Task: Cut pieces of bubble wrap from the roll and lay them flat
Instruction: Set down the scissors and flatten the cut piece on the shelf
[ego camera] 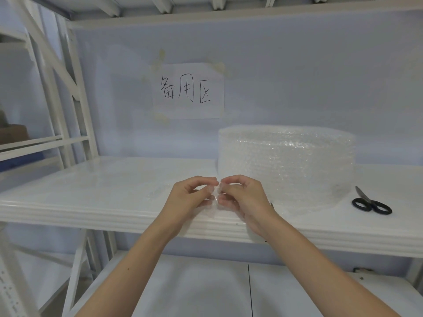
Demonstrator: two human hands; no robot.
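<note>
**Both hands pinching the wrap at the shelf edge**

I see my left hand (191, 197) and right hand (242, 197) fingertip to fingertip, almost touching. Both have fingers curled, thumb against fingers, pinching one thin bit of clear bubble wrap (216, 195) between them. Grip is narrow on both sides. The wrap is see-through, so I can't tell exactly where its edges run.

Just below the grip: the front lip of the white shelf (91, 209). The pinched piece hangs over it. A loose sheet (160, 191) seems to lie flat on the shelf left of the grip, faint, outline unclear.

Behind and right of the grip: the roll (286, 165), standing on end on the shelf, close to my right hand. Can't tell if the pinched bit joins it.

Further right, past the roll: black-handled scissors (370, 202) lying flat near the shelf front, blades pointing back, well apart from both hands.

Above and behind the grip: a paper sign (188, 90) with handwritten characters taped to the back wall.

Far left: white rack frame (68, 99). Below my forearms: a lower shelf (206, 289).
</note>
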